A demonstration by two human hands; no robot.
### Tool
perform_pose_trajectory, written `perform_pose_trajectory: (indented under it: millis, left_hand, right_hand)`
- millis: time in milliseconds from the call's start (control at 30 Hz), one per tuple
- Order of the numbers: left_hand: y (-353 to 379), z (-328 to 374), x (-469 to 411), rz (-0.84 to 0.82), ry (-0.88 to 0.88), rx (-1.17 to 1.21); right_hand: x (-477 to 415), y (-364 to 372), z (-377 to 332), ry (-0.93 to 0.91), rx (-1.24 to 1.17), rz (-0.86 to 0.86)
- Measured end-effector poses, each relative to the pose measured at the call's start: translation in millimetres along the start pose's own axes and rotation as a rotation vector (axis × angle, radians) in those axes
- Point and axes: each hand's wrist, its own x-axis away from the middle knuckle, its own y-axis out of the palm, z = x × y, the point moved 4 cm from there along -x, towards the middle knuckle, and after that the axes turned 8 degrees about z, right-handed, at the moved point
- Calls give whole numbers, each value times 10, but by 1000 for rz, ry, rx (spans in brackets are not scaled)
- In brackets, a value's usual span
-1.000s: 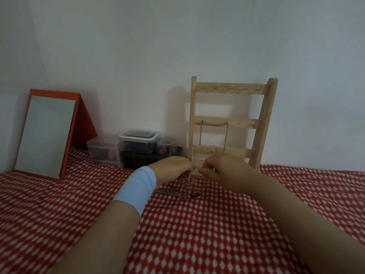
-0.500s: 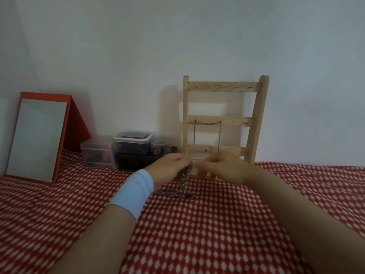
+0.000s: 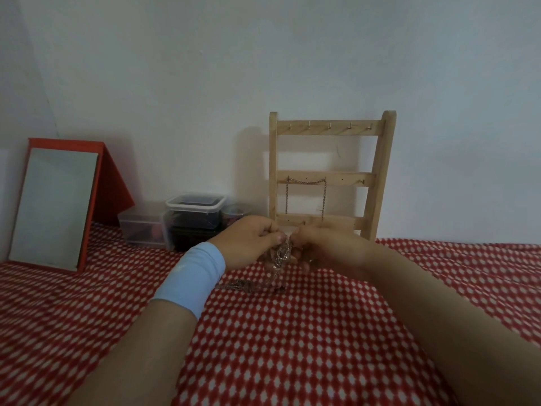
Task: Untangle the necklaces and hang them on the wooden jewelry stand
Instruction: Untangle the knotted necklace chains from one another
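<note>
A wooden jewelry stand leans against the wall, with three rails of small hooks. One dark chain necklace hangs across two hooks of its middle rail. Just in front of the stand's foot, my left hand and my right hand pinch a silvery tangle of necklaces between their fingertips. The tangle dangles down, and its loose end trails on the cloth below my left wrist, which wears a light blue band.
A red and white patterned cloth covers the surface. A red-framed mirror leans at the left. Clear plastic boxes with small items stand between mirror and stand. The wall is close behind.
My hands have drawn closer together and lifted the tangle a little off the cloth. The view has shifted slightly, so the stand sits a bit lower in it.
</note>
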Motion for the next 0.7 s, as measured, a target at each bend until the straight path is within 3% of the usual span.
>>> perform_pose_trajectory:
  millis: [133,267,400,567,700]
  left_hand:
    - [8,-33,-10,17,-42,47]
    - [130,-45,-31,12,-193,469]
    - [189,-172,-89,89,-308,749]
    - [185,-194,-38,75,-249,419]
    - [186,-179,-35,133,-193,364]
  right_hand:
    - [42,103,17,84,130,-220]
    - [48,30,-75,-37,257,3]
    - [35,-63,-74,-52,159,183]
    - [22,-105,-55,-20,-149,363]
    - [-8,-91,-5,66,-259,252]
